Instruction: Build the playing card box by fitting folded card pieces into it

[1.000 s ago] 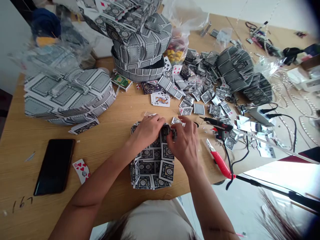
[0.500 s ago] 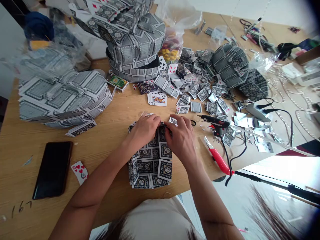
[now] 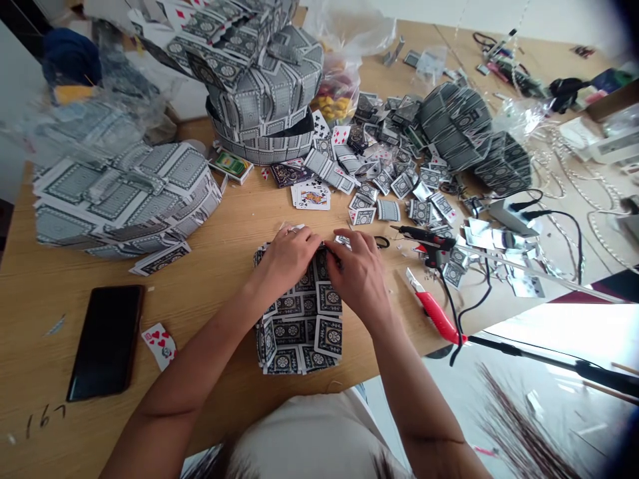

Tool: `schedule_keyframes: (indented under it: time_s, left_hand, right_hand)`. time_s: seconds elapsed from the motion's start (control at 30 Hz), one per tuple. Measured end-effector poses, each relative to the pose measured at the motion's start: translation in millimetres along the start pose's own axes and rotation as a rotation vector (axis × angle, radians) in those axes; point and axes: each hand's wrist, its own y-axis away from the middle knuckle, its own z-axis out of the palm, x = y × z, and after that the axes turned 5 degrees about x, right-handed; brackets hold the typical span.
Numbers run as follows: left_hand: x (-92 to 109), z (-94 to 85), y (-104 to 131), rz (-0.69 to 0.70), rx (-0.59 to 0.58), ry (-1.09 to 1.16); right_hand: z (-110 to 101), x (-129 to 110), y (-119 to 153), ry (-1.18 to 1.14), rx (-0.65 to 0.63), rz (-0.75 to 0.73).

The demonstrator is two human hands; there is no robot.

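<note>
A box-like piece built from black patterned playing cards (image 3: 299, 329) rests on the wooden table in front of me. My left hand (image 3: 294, 256) lies over its far left part, fingers bent and pressed together at the far edge. Close beside it, my right hand (image 3: 359, 266) pinches the far right edge of the same card piece between thumb and fingers. The fingertips nearly meet and cover that stretch of edge. Just right of my right hand, a black scissor handle (image 3: 382, 242) shows in part, near a glue gun (image 3: 424, 237).
A red utility knife (image 3: 436, 313) lies on the right. Folded cards (image 3: 399, 179) are heaped behind, with large card-built shapes (image 3: 124, 193) at left and far middle. A phone (image 3: 107, 342) and a ten of hearts (image 3: 160, 346) lie left. A power strip (image 3: 514, 219) stands right.
The view has shifted slightly. Both hands keep almost the same place at the far edge of the card piece, with the right fingers moved very little.
</note>
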Motion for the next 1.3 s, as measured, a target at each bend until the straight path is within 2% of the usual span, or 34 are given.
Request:
schedule_keyframes:
  time_s: [0.23,0.47,0.7,1.0,1.3]
  left_hand:
    - [-4,1.2,0,-0.008,-0.010,0.056]
    - [-12,-3.3,1,-0.071,-0.060,0.269]
    - [-13,-4.4,3,-0.001,-0.134,0.158]
    - [-21,-8.7,4,-0.038,-0.115,0.297]
    - [-15,-4.0,3,-0.020,-0.132,0.259]
  right_hand:
    - [-6,-3,7,0.100,0.072,0.013]
    - [-3,-5,3,0.117,0.065,0.012]
    - [-3,-10,-1,0.138,0.039,0.014]
    - [2,-11,-3,0.107,0.068,0.036]
    - [3,-11,-4,0.148,0.039,0.009]
